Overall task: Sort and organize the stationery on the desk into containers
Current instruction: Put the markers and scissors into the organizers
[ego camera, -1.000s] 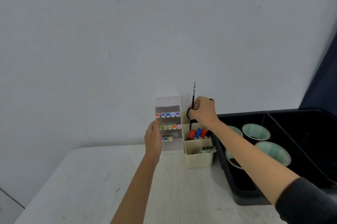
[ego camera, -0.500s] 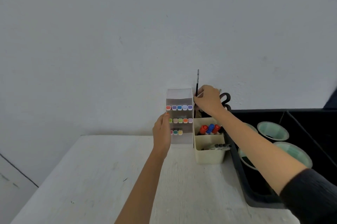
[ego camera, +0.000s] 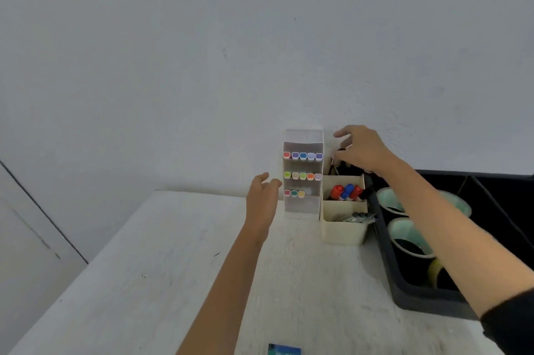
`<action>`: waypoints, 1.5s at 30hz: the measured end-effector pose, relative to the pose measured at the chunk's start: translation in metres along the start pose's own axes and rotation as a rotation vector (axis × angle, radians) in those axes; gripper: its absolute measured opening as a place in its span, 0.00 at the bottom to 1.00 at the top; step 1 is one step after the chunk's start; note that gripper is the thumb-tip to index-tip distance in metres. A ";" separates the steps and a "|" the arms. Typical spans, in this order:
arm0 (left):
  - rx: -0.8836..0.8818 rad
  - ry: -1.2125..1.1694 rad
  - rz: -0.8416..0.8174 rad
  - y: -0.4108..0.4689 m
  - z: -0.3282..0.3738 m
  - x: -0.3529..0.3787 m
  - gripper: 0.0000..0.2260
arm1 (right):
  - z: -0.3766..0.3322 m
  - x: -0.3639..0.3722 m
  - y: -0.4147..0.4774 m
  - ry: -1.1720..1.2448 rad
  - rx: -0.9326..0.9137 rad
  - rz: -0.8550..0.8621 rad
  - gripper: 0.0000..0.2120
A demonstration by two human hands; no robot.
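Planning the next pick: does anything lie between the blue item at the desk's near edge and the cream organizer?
Nothing visible: only bare desk shows between the blue item and the cream organizer.

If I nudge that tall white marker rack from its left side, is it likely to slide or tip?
Pushed high, the marker rack would probably tip rather than slide: it is tall on a narrow base. It likely feels light, since it looks thin-walled and its bottom row of markers is only part full. The cream organizer close on its right may check a rightward push.
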State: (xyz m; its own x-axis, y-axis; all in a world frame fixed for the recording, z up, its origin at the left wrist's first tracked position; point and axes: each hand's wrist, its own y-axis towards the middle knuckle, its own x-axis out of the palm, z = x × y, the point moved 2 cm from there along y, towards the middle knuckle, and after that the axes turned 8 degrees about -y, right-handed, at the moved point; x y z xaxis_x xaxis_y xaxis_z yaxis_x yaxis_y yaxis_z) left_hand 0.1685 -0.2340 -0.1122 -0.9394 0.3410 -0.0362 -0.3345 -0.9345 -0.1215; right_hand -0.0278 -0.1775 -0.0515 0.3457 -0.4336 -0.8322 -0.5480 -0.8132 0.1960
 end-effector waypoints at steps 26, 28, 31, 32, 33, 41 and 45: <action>0.075 0.337 0.283 -0.218 -0.141 -0.162 0.22 | -0.042 0.168 -0.289 -0.175 0.239 -0.287 0.36; 0.082 0.623 0.048 -0.213 -0.152 -0.172 0.30 | -0.044 0.173 -0.292 -0.246 0.217 -0.252 0.38; 0.029 0.718 -0.147 -0.208 -0.157 -0.178 0.32 | -0.044 0.177 -0.294 -0.290 0.187 -0.193 0.33; 0.028 0.702 -0.171 -0.207 -0.156 -0.179 0.31 | -0.043 0.177 -0.294 -0.292 0.180 -0.180 0.30; 0.045 0.694 -0.195 -0.205 -0.156 -0.181 0.30 | -0.041 0.177 -0.295 -0.283 0.175 -0.167 0.28; 0.143 0.601 -0.275 -0.197 -0.139 -0.178 0.25 | -0.030 0.176 -0.294 -0.138 0.087 -0.133 0.25; 0.188 0.502 -0.225 -0.179 -0.137 -0.159 0.25 | -0.031 0.178 -0.278 0.056 0.054 -0.074 0.27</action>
State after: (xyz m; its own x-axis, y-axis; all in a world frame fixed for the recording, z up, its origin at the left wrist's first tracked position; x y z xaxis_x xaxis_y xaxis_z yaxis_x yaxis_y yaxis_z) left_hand 0.3876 -0.1070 -0.2211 -0.7082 0.4972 -0.5013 -0.5728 -0.8197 -0.0039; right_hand 0.2098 -0.0404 -0.2376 0.4282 -0.3950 -0.8128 -0.5592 -0.8223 0.1051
